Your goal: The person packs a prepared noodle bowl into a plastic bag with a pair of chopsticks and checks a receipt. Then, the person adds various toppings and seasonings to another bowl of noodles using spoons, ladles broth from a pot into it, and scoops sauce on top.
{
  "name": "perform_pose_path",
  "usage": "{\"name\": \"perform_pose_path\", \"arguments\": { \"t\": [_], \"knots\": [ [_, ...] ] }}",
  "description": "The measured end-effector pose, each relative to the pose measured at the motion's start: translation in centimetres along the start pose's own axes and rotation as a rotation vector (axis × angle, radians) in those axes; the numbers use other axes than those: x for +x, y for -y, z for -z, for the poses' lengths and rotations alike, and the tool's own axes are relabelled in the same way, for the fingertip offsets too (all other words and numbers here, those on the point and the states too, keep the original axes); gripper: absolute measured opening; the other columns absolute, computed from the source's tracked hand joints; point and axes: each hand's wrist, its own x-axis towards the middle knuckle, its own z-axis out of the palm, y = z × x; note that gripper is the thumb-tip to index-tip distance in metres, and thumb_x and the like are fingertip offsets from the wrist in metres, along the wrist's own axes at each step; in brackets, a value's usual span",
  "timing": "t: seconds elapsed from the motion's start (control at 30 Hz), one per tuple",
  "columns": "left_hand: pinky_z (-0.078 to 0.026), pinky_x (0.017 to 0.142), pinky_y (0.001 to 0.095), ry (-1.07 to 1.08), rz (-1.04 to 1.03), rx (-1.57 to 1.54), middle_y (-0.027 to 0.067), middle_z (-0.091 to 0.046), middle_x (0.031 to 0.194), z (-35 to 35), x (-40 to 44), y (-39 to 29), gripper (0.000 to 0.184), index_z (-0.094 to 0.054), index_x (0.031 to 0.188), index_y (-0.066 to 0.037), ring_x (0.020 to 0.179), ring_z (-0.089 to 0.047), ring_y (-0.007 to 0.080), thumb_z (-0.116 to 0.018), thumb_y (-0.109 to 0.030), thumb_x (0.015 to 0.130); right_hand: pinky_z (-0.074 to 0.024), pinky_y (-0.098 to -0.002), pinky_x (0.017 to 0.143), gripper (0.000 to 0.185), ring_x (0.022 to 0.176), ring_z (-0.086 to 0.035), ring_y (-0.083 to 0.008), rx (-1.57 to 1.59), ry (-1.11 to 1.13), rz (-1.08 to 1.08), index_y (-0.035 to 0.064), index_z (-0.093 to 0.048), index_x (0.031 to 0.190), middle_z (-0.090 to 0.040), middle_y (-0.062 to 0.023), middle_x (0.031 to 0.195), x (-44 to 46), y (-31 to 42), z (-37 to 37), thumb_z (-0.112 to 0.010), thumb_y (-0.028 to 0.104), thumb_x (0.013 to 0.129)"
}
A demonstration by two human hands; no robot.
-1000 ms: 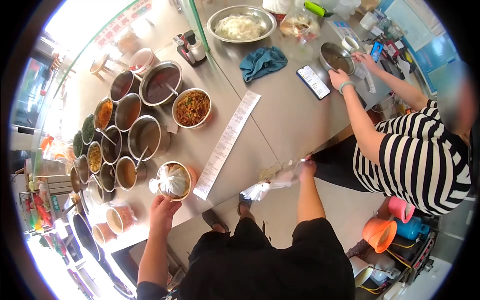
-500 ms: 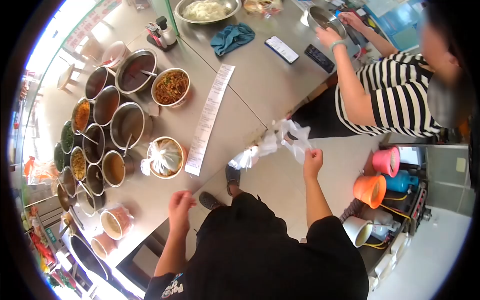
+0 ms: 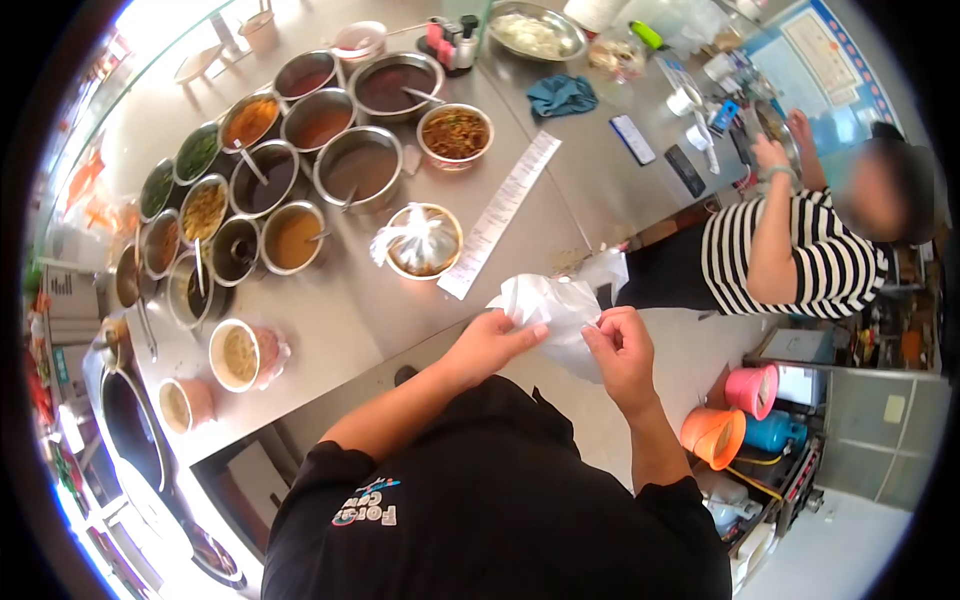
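A white plastic bag (image 3: 550, 305) hangs between my two hands in front of my body, just off the counter edge. My left hand (image 3: 495, 345) grips its left side, thumb laid along the plastic. On its right side, my right hand (image 3: 622, 350) pinches the bag with curled fingers. On the counter beyond my left hand stands a paper bowl (image 3: 450, 262) with a knotted clear bag of food (image 3: 418, 240) sitting in it. A long printed receipt (image 3: 500, 215) lies right of that bowl. Behind them is a bowl of noodles (image 3: 455, 135).
Several metal pots of sauces and toppings (image 3: 358, 170) crowd the counter's left. Two paper tubs (image 3: 240, 355) stand near its front edge. A blue cloth (image 3: 562, 95) and phones (image 3: 632, 140) lie farther back. A co-worker in a striped top (image 3: 790, 250) stands at right, above buckets (image 3: 713, 437).
My left hand has come up from beside the counter and taken hold of the bag. The bag is now spread between both hands. The view has turned, and the co-worker appears farther right.
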Motion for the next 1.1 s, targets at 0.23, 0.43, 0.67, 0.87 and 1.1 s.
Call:
{"name": "perform_pose_path", "arguments": {
  "t": [0.23,0.43,0.67,0.87,1.1],
  "knots": [
    [-0.049,0.071,0.027,-0.259,-0.136,-0.505,0.0062,-0.068,0.091,3.3,-3.2,3.9,0.026,-0.065,0.098,0.004,0.084,-0.06,0.0122,-0.067,-0.021,0.092,-0.0474,-0.0392,0.078,0.034,0.089,-0.058,-0.0326,-0.643,-0.083,0.417,0.0005,-0.058,0.107,-0.056,-0.0171,0.108,1.8,3.7,-4.8,-0.073,0.011,0.079],
    [-0.052,0.082,0.0373,-0.267,-0.295,-0.836,0.0072,-0.065,0.105,3.3,-7.1,5.3,0.025,-0.06,0.112,-0.004,0.095,-0.063,0.0195,-0.065,-0.017,0.091,-0.0477,-0.0327,0.083,0.026,0.091,-0.059,-0.0179,0.411,0.419,-0.161,-0.0002,-0.058,0.113,-0.06,-0.0081,0.102,-1.7,5.4,-13.7,-0.063,0.015,0.092],
    [-0.035,0.108,0.047,-0.07,-0.329,-1.151,0.0154,-0.056,0.132,9.7,-13.4,10.7,0.063,-0.045,0.134,0.002,0.123,-0.052,0.031,-0.041,-0.05,0.099,-0.0398,-0.022,0.051,0.015,0.059,-0.047,-0.0034,1.362,0.429,-0.653,0.0063,-0.057,0.099,-0.058,0.0038,0.079,0.2,2.1,-13.6,-0.057,0.021,0.097],
    [-0.042,0.1,0.045,-0.738,-0.628,0.198,0.0188,-0.059,0.122,10.1,-17.2,9.6,0.051,-0.043,0.135,0.001,0.116,-0.055,0.0347,-0.059,-0.016,0.089,-0.0456,-0.0233,0.059,0.014,0.069,-0.054,-0.0065,0.784,0.745,-0.429,0.0088,-0.055,0.105,-0.056,0.0017,0.084,0.5,6.6,-13.4,-0.061,0.011,0.093],
    [-0.047,0.083,0.0341,-0.174,-0.487,0.073,0.0118,-0.059,0.092,11.4,-16.2,10.1,0.032,-0.061,0.116,-0.003,0.086,-0.058,0.0266,-0.056,0.0,0.084,-0.0514,-0.0331,0.077,0.033,0.091,-0.06,-0.0191,-0.285,0.584,0.486,0.0038,-0.053,0.117,-0.058,-0.0081,0.107,1.4,5.0,-12.6,-0.054,0.0,0.084]
  ]
}}
